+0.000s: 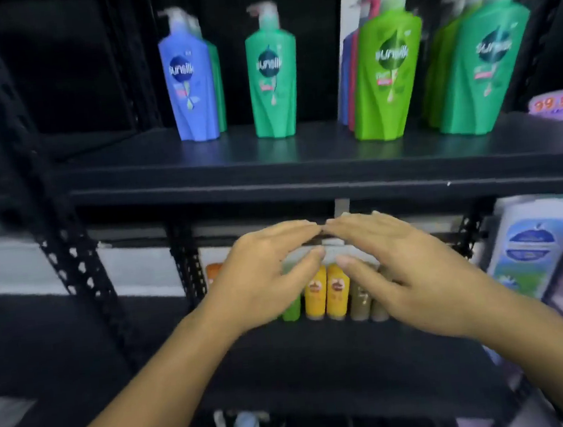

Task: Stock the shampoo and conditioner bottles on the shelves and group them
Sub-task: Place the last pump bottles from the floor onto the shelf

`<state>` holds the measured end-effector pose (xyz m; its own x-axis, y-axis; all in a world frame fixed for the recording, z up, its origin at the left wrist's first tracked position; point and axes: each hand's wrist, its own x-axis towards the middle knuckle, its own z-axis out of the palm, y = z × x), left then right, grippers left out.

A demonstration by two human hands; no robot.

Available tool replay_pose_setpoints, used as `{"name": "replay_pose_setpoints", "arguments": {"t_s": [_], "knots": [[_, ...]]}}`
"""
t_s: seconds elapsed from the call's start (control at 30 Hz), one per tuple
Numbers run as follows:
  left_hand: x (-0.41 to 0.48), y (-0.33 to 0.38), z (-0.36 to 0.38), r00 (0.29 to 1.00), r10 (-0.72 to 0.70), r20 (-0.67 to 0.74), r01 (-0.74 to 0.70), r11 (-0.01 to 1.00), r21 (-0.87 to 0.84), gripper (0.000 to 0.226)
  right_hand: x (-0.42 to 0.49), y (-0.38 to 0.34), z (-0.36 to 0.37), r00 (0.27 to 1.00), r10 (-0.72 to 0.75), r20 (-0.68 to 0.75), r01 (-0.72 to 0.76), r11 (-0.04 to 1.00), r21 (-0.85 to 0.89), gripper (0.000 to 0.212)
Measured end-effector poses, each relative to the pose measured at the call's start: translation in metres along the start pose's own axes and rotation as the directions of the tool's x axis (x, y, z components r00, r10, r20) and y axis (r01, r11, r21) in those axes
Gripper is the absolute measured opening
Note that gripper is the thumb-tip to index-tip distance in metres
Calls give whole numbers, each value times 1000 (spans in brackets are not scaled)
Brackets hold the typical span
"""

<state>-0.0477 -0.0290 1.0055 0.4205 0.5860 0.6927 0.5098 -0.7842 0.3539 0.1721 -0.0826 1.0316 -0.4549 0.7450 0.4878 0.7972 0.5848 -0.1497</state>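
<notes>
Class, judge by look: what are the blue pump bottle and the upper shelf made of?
Blue pump bottle: probably plastic, smooth satin finish, moulded facets catching light. Upper shelf: perhaps painted metal, matt black with faint green reflections; blur leaves it open.

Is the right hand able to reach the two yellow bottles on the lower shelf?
Probably yes. The right hand is open right in front of the yellow bottles, its thumb nearly over them, and nothing stands between. The brown bottles beside them might get bumped.

Pump bottles (pixel 273 73) on shelf (pixel 269 176); small bottles (pixel 327 291) below.
</notes>
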Motion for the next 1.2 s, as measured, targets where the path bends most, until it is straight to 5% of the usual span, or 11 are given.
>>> {"name": "replay_pose_setpoints", "arguments": {"t_s": [0.23, 0.4, 0.53, 0.7, 0.93, 1.2], "knots": [[-159, -34, 70, 898, -359, 256, 388, 919, -71, 35, -83, -33, 151, 936, 132, 326, -197, 964, 176, 60], [-282, -49, 124, 626, -624, 468, 683, 728, 58, 43, -163, -56, 264, 755, 237, 612, -455, 861, 227, 49], [-357, -52, 149, 356, -707, 611, 803, 566, 188, 20, -213, -66, 328, 555, 260, 790, -558, 821, 122, 45], [-412, -62, 169, 127, -783, 609, 860, 392, 326, 61, -239, -65, 379, 393, 215, 894, -524, 851, 25, 48], [-481, -118, 211, -11, -860, 510, 924, 186, 333, 53, -240, -49, 480, 293, 185, 938, -455, 890, -33, 56], [-635, -229, 341, -230, -935, 269, 967, -188, 175, 53, -290, -24, 724, 206, 202, 958, -586, 809, -45, 51]]}}
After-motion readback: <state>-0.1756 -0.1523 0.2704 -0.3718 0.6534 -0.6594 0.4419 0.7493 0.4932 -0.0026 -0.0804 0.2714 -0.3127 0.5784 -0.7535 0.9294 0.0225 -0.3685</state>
